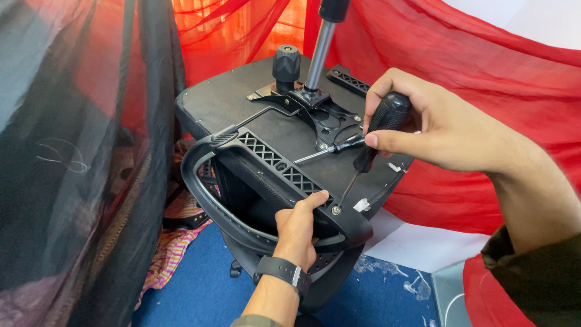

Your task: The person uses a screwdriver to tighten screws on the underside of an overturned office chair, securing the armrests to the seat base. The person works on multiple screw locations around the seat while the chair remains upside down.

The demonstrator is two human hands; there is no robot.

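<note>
Head view: the right hand (436,130) grips a black screwdriver (369,148), its tip on a screw (336,210) in the armrest (272,175), which the left hand (296,230) clasps. The upturned chair seat (242,103) lies between red cloth (472,54) and dark netting (72,151).

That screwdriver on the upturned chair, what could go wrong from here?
1. The screwdriver tip sits on a small screw at a slant, so it might slip out and scratch the armrest bracket.
2. The left hand grips the bracket right beside that screw, so a slip could jab its fingers.
3. The chair seat lies upturned and propped, so hard pushing from the right hand might shift it.
</note>
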